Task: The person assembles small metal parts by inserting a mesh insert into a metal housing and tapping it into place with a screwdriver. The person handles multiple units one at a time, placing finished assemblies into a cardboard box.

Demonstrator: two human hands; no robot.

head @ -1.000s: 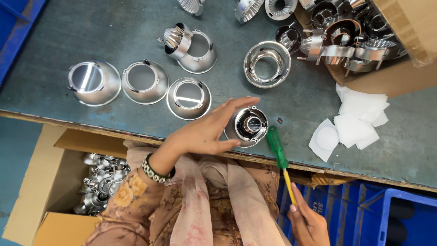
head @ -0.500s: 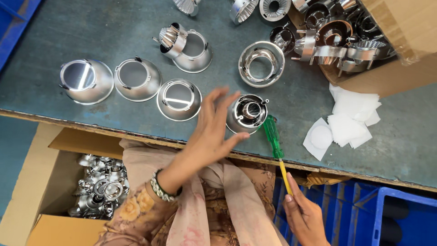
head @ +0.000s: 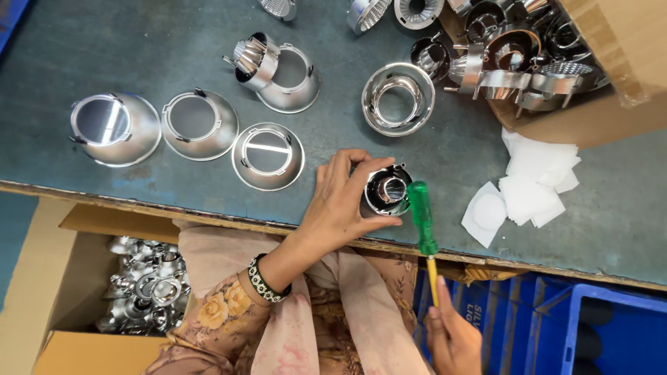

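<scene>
Her left hand [head: 340,205] has its grip wrapped around a small chrome reflector cup [head: 386,191] at the near edge of the counter [head: 139,48], while her right hand [head: 455,337] pinches a green-handled screwdriver [head: 422,215] just right of the cup; white paper squares [head: 535,180] lie further right

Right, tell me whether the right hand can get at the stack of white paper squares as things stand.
Probably yes, but not freely: the right hand holds the green screwdriver. The white paper squares lie uncovered on the table, nothing between them.
</scene>
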